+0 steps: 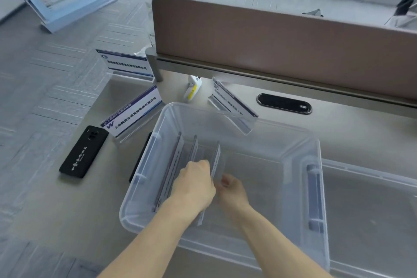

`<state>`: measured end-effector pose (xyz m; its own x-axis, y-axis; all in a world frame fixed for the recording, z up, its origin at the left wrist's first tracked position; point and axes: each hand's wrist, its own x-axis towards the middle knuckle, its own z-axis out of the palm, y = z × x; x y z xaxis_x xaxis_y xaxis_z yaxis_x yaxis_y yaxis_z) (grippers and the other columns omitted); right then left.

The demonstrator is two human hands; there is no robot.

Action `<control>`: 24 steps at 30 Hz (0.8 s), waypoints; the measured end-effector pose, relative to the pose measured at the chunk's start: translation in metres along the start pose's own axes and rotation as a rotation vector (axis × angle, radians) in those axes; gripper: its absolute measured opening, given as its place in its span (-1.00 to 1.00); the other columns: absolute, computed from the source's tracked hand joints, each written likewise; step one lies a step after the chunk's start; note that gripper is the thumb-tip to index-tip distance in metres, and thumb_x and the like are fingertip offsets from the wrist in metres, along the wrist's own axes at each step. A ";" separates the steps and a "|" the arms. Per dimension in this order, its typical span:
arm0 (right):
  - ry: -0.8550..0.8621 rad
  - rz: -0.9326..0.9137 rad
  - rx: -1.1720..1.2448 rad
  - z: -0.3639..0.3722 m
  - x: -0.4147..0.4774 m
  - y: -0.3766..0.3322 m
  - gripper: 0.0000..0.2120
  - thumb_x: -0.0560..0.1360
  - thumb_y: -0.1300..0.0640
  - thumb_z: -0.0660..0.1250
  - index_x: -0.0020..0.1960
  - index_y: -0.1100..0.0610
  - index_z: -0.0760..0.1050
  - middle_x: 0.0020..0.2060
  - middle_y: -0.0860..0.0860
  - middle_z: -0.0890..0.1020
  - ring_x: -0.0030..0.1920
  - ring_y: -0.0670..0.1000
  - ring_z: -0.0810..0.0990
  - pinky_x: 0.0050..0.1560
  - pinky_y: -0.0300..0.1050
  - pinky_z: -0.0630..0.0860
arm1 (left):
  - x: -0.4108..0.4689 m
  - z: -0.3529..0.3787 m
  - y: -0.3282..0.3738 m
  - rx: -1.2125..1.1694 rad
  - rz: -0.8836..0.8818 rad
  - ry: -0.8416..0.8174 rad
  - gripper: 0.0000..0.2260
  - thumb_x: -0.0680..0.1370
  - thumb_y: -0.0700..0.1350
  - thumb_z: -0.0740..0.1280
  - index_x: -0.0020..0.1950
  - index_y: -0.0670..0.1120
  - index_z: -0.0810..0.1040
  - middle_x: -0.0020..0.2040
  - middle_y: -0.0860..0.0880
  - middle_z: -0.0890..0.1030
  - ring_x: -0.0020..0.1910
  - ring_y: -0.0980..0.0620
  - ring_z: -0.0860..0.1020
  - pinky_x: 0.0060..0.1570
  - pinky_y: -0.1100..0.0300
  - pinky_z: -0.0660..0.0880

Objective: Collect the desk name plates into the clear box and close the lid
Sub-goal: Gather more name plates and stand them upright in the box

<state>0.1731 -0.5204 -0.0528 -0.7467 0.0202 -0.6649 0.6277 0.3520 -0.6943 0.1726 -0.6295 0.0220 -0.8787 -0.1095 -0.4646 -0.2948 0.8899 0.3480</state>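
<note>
The clear box (293,149) stands open on the desk. Three name plates stand on edge in its left half: one by the left wall (174,160), a second (194,146), a third (216,158). Both hands are inside the box. My left hand (194,185) and my right hand (232,189) hold the third plate from either side. Three more name plates stand on the desk: one at the far left corner (126,64), one left of the box (133,113), one behind the box (232,102). The clear lid (370,205) lies to the right of the box.
A black phone (84,151) lies on the desk at the left. A dark flat object (141,156) lies against the box's left wall. A white and yellow device (193,89) rests under the brown partition (282,52). A black cable port (284,104) is set into the desk.
</note>
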 end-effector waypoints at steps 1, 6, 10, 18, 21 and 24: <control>-0.011 0.002 0.009 0.001 0.000 -0.001 -0.89 0.51 0.14 0.36 -0.19 0.04 0.56 -0.35 -0.09 0.60 -0.39 -0.11 0.51 -0.35 -0.22 0.41 | 0.000 0.001 -0.001 0.008 -0.002 0.004 -0.92 0.61 -0.14 0.31 -0.04 -0.11 0.45 0.01 -0.17 0.64 0.02 -0.22 0.63 -0.09 -0.03 0.59; -0.047 0.013 0.072 0.008 0.001 -0.001 -0.69 0.52 0.17 0.35 -0.37 0.01 0.40 -0.49 -0.14 0.51 -0.43 -0.09 0.42 -0.32 -0.19 0.37 | -0.001 0.000 -0.004 0.022 0.010 0.038 -0.84 0.64 -0.08 0.29 -0.08 -0.09 0.38 0.01 -0.18 0.62 0.03 -0.24 0.62 -0.11 -0.02 0.52; -0.101 0.016 0.159 0.011 -0.001 -0.002 -0.74 0.56 0.23 0.33 -0.30 0.05 0.50 -0.37 -0.07 0.59 -0.33 -0.06 0.53 -0.17 -0.03 0.50 | -0.001 -0.001 -0.007 0.028 0.018 0.061 -0.82 0.64 -0.07 0.30 -0.09 -0.09 0.37 0.00 -0.19 0.62 0.02 -0.25 0.63 -0.06 -0.06 0.57; -0.192 -0.040 0.161 0.008 0.001 0.003 -0.74 0.59 0.27 0.30 -0.19 0.01 0.61 -0.38 -0.14 0.65 -0.43 -0.23 0.62 -0.37 -0.31 0.53 | 0.001 0.005 -0.015 0.009 0.011 0.093 -0.83 0.63 -0.02 0.32 -0.01 -0.12 0.49 0.00 -0.16 0.63 0.00 -0.23 0.63 0.00 -0.11 0.62; -0.212 -0.050 0.178 0.007 0.002 0.004 -0.78 0.59 0.30 0.29 -0.04 0.05 0.64 -0.30 -0.10 0.68 -0.42 -0.24 0.65 -0.40 -0.37 0.52 | 0.001 0.006 -0.016 0.008 0.009 0.102 -0.81 0.63 -0.01 0.32 0.08 -0.12 0.56 0.02 -0.15 0.64 0.02 -0.21 0.64 0.02 -0.11 0.62; -0.219 -0.043 0.179 0.004 -0.001 0.002 -0.74 0.59 0.33 0.27 -0.07 0.01 0.60 -0.25 -0.08 0.65 -0.40 -0.23 0.65 -0.38 -0.34 0.54 | 0.000 0.007 -0.015 0.015 0.012 0.103 -0.79 0.63 0.01 0.33 0.13 -0.12 0.58 0.04 -0.15 0.65 0.04 -0.21 0.65 0.02 -0.07 0.62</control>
<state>0.1761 -0.5235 -0.0546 -0.7204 -0.2011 -0.6637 0.6396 0.1774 -0.7480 0.1793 -0.6402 0.0109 -0.9162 -0.1429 -0.3743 -0.2790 0.8980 0.3402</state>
